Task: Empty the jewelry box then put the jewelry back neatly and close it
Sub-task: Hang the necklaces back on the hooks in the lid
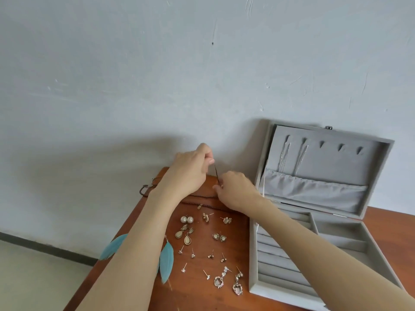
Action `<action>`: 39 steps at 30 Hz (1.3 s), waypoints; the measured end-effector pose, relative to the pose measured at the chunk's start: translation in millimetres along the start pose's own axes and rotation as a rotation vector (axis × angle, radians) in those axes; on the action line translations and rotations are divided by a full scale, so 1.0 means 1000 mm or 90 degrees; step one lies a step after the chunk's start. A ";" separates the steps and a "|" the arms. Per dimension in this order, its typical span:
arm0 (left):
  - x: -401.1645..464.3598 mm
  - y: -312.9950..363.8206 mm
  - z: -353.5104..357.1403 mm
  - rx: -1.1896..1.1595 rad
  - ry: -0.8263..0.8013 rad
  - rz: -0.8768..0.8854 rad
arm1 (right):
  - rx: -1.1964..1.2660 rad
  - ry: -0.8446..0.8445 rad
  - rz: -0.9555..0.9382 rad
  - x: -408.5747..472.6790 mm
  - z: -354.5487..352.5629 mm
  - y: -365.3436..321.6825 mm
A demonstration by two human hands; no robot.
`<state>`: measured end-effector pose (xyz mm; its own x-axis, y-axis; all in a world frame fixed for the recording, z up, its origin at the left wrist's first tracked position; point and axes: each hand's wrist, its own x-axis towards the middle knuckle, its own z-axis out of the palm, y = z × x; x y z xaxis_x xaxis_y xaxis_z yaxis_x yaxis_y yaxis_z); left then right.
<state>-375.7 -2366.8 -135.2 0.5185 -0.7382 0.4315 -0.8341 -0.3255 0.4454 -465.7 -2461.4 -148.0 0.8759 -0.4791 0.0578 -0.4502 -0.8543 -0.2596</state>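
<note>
A: Item one, the table [224,295]: it is carrying everything. Item two, the jewelry box [318,223], is sitting open at the right with its lid propped up against the wall; I am seeing bare grey compartments in the base and two silvery drop pieces hanging inside the lid.

B: And the hands?

A: My left hand [190,169] is pinching the upper end of a dark beaded necklace [216,171], fingers curled round it. My right hand [235,189] is pinching the same strand lower down, just beside the box's left edge. The rest of the strand is trailing across the table's far end, left of the box.

B: Smaller entries?

A: Two blue feather earrings [167,261] at the near left, then rows of pearl, teardrop and stud earrings [203,248], all out on the wood.

B: Step?

A: I am judging the emptying nearly done; I am straightening the necklace. Next is calling for a gentle lay-down without tangling.
</note>
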 end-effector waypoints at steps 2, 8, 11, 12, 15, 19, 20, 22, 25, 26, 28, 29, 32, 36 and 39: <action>-0.001 0.003 -0.007 -0.054 0.027 0.014 | 0.133 0.016 0.037 0.003 -0.003 0.003; -0.005 0.009 -0.037 -0.072 0.130 -0.030 | 0.407 0.012 0.013 -0.010 -0.049 0.003; -0.006 0.026 -0.052 -0.118 0.118 -0.048 | 0.420 0.006 -0.045 -0.024 -0.090 0.000; -0.007 0.034 -0.054 -0.152 0.098 -0.047 | 0.431 0.001 -0.064 -0.030 -0.103 0.000; -0.014 0.060 -0.058 -0.321 0.018 -0.042 | 0.496 0.021 -0.099 -0.046 -0.134 0.002; -0.022 0.082 -0.056 -0.348 -0.057 -0.002 | 0.513 0.088 -0.103 -0.066 -0.154 0.018; -0.023 0.086 -0.056 -0.330 -0.052 0.007 | 0.519 0.103 -0.098 -0.072 -0.157 0.024; -0.024 0.095 -0.055 -0.306 -0.030 0.015 | 0.530 0.131 -0.075 -0.082 -0.159 0.038; -0.023 0.112 -0.053 -0.305 -0.006 0.038 | 0.524 0.161 -0.029 -0.097 -0.158 0.060; -0.022 0.118 -0.050 -0.303 0.000 0.049 | 0.522 0.164 -0.018 -0.102 -0.156 0.066; -0.017 0.130 -0.042 -0.305 0.020 0.064 | 0.536 0.165 -0.004 -0.111 -0.150 0.077; -0.013 0.136 -0.038 -0.308 0.035 0.064 | 0.540 0.169 0.000 -0.116 -0.146 0.082; 0.002 0.154 -0.025 -0.323 0.088 0.062 | 0.544 0.218 0.003 -0.122 -0.138 0.102; 0.020 0.172 -0.009 -0.293 0.119 0.089 | 0.542 0.280 0.043 -0.118 -0.136 0.129; 0.031 0.177 0.006 -0.290 0.105 0.096 | 0.590 0.266 0.030 -0.108 -0.133 0.142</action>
<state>-508.3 -2450.6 -47.7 0.4527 -0.6420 0.6188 -0.7538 0.0952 0.6502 -647.5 -2558.0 -63.0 0.6503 -0.6916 0.3145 -0.0153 -0.4257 -0.9047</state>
